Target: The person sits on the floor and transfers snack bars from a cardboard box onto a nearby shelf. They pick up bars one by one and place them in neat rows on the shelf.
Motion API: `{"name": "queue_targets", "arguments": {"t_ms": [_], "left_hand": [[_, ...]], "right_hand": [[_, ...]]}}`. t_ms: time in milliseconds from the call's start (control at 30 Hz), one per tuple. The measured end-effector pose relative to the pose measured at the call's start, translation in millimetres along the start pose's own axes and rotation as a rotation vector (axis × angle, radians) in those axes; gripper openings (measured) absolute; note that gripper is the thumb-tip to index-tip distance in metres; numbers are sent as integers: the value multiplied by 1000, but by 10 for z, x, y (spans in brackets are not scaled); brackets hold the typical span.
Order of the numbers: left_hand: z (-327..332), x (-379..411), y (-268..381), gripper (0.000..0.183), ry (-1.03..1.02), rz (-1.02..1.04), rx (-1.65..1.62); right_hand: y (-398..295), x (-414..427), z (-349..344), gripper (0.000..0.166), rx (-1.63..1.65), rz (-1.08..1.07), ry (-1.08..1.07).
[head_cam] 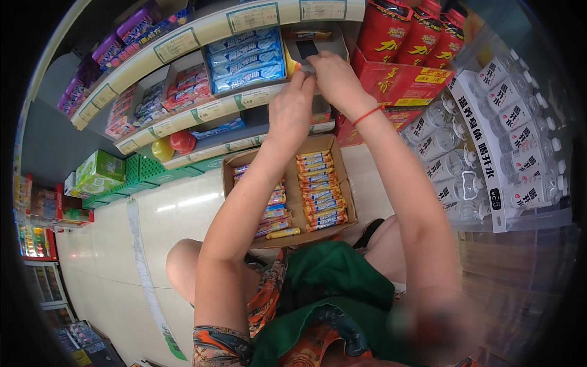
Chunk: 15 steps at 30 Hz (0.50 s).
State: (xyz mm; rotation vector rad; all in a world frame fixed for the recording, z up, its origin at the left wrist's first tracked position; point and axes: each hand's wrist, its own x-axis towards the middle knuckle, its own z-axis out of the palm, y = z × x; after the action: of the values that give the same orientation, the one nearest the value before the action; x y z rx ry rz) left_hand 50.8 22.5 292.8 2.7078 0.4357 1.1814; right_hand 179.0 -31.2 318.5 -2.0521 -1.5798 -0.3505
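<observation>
Both my hands reach into a shelf compartment [337, 39] with a bare grey floor and a dark patch. My left hand [291, 110] has its fingers bunched at the end of a yellow-orange wrapped candy [292, 64]; whether it grips the candy is unclear. Just right of it, my right hand [334, 79] bends down at the wrist, fingertips hidden or close to the compartment floor. Another wrapped stick [307, 34] lies at the back. Below my forearms, an open cardboard box [293, 231] holds rows of yellow-orange candy sticks [321, 190] and mixed purple and colored ones [275, 215].
Blue candy packs [247, 59] fill the tray to the left. Red bottles [383, 27] in a red carton [399, 82] stand close at right, beside stacked water bottles [518, 137]. Green crates [156, 172] sit under the shelf. A price rail [252, 96] edges the shelf.
</observation>
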Motion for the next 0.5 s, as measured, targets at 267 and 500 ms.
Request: {"name": "queue_targets", "arguments": {"t_ms": [267, 500], "left_hand": [[2, 17, 10, 16, -10, -21, -4], [24, 50, -19, 11, -17, -62, 36]], "right_hand": [[-1, 192, -17, 39, -71, 135, -25], [-25, 530, -2, 45, -147, 175, -263]]}}
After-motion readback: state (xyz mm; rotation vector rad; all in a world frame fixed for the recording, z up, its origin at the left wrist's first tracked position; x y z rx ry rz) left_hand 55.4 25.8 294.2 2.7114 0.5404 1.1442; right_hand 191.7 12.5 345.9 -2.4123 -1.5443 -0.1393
